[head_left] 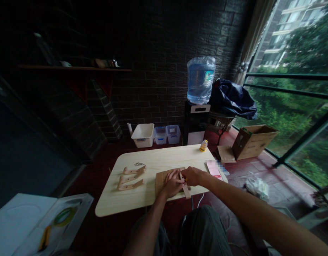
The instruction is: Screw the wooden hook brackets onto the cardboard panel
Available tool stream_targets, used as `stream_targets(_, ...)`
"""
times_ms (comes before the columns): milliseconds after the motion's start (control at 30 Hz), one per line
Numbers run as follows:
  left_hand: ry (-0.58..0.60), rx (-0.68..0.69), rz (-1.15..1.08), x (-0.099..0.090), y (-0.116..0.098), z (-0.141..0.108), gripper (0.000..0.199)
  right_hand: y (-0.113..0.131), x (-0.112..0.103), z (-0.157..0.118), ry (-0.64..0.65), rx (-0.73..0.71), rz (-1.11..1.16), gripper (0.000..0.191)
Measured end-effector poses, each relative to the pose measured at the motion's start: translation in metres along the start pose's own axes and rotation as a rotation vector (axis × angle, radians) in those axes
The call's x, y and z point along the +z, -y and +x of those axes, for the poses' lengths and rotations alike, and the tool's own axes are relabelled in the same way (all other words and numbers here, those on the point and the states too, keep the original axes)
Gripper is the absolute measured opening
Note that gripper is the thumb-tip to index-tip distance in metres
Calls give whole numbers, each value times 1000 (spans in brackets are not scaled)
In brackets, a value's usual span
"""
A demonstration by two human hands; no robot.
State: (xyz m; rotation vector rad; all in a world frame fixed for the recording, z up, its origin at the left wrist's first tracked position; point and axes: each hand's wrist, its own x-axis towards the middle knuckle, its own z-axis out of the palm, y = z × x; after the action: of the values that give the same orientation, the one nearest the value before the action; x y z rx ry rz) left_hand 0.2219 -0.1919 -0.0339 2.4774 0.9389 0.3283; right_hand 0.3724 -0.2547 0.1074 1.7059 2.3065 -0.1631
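A narrow wooden strip (186, 192) lies across a piece of brown cardboard (159, 180), its near end reaching towards the table edge. My left hand (172, 184) is closed on the strip from the left, with some fingers over the cardboard. Against the strip's right side, my right hand (192, 176) is closed round something small; a bit of yellow shows by its fingers, but its kind is hidden. Left of the cardboard lie curved wooden pieces with holes (131, 186). Several small dark metal pieces (139, 164) are behind them.
The pale table (110, 199) has rounded corners. A yellow-capped bottle (203, 145) and a pink-and-white sheet or screen (213, 169) are towards its right side. Beyond stand plastic bins (143, 136), a water dispenser (197, 121) and a cardboard box (249, 144). A white case (70, 227) is at left.
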Motion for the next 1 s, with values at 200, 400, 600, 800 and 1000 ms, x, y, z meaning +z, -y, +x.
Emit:
stream_targets(200, 2, -11, 7, 0, 1, 0, 22, -2, 1, -3, -57, -39, -10, 32)
stream_targets(400, -6, -25, 8, 3, 3, 1, 21, 3, 7, -1, -92, 48, 15, 31)
stream_targets(600, -17, 9, 22, 4, 4, 2, 22, 10, 9, -2, -99, 119, 25, 43)
stream_targets(800, -6, 34, -8, 1, 3, 2, 23, 2, -1, -4, -55, -9, -15, 34)
stream_targets(1000, -27, 23, 20, 3, 4, 0, 22, 2, 0, -4, -69, -31, -14, 32)
